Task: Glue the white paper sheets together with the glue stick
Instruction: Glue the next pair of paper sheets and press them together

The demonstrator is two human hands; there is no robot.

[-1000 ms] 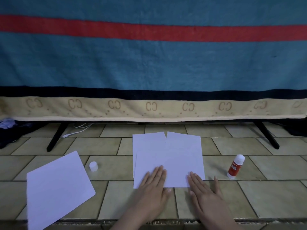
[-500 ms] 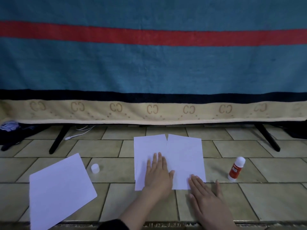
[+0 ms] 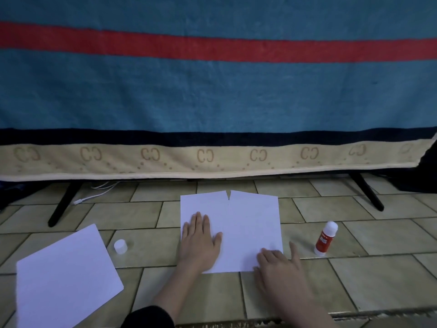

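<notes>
Hands lie flat and open: left hand (image 3: 199, 242) on the joined white sheets (image 3: 250, 230) at lower centre, right hand (image 3: 277, 261) on their corner. Uneven pressing could shift the seam; the glue stick (image 3: 325, 238) stands uncapped, probably drying.

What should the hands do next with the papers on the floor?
Probably slide the left hand across toward the seam, pressing down. Both hands lie flat on the joined sheets; the right hand pins the near right corner. The glue stick stands set aside, its cap off, so gluing looks done and smoothing remains.
</notes>
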